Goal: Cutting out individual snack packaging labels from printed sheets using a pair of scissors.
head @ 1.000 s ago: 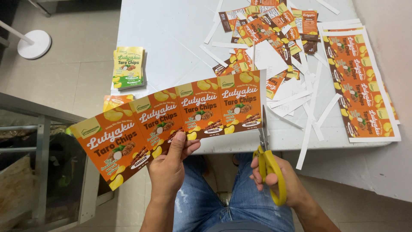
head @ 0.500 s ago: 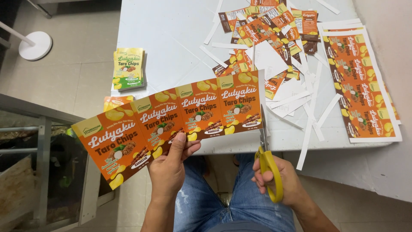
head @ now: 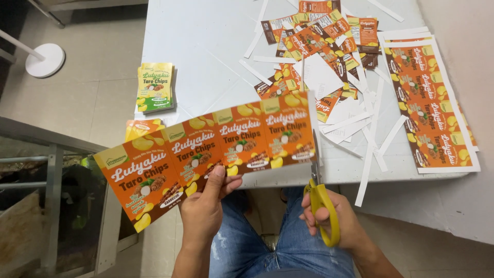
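My left hand (head: 205, 206) pinches the lower edge of a long orange strip of printed snack labels (head: 206, 149), held out above my lap and tilted down to the left. My right hand (head: 337, 221) grips yellow-handled scissors (head: 320, 198). Their blades run up along the strip's right edge. A thin white paper sliver stands up from that edge. Below both hands are my knees in blue jeans (head: 280, 242).
The white table (head: 206, 41) carries a heap of cut orange labels (head: 319, 41), several white offcut strips (head: 370, 154), an uncut orange label sheet (head: 432, 108) at the right, and a small stack of green-and-yellow labels (head: 155, 86) at the left edge. A round white stand base (head: 45, 59) sits on the tiled floor.
The label strip has shifted slightly to the right along the scissor blades. My right hand and the scissors have stayed at the strip's right edge.
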